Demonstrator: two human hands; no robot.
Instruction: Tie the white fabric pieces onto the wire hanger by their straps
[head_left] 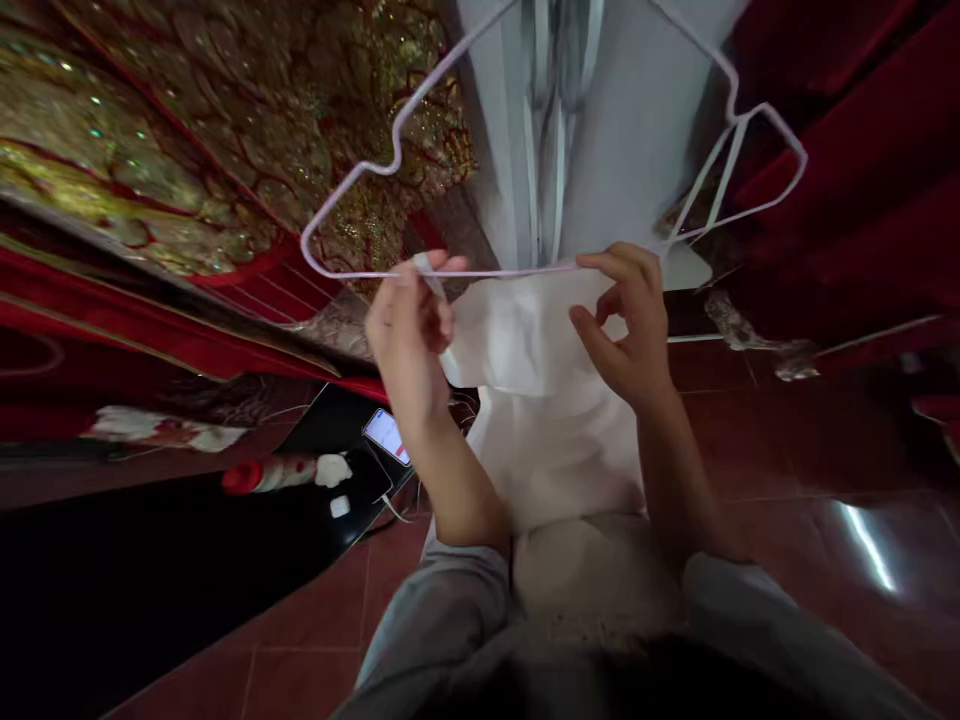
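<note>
Left hand: your left hand (409,330) is clenched in a pinch, thumb and fingertips closed on the lower bar of the hanger (517,271) near its left end, with a small bit of white caught in the pinch.
Right hand: your right hand (630,325) grasps the same bar further right. The fingers curl over it from above and the thumb sits lower, against the white cloth (540,430).
Hanger: it is thin and white, held up in front of you with the bar roughly level between both hands. Its notched shoulders rise toward the top of the view, and the hook is out of sight.
White cloth: it hangs just under the bar between your two hands, folded and bunched near the top, then falls straight down toward your lap.
Sleeves: your grey sleeves (442,600) are pushed back, so both forearms are bare.
Behind the hanger: a pale panel (622,130) stands at the centre. A red garment with gold embroidery (225,130) is to the left and dark red fabric (862,200) to the right.
Worktop: the black worktop (150,580) at lower left carries a lit phone (386,435), a red-capped bottle (277,472) lying on its side and a small white plug (340,506).
Floor: the floor (787,450) is glossy red tile, below and to the right.
</note>
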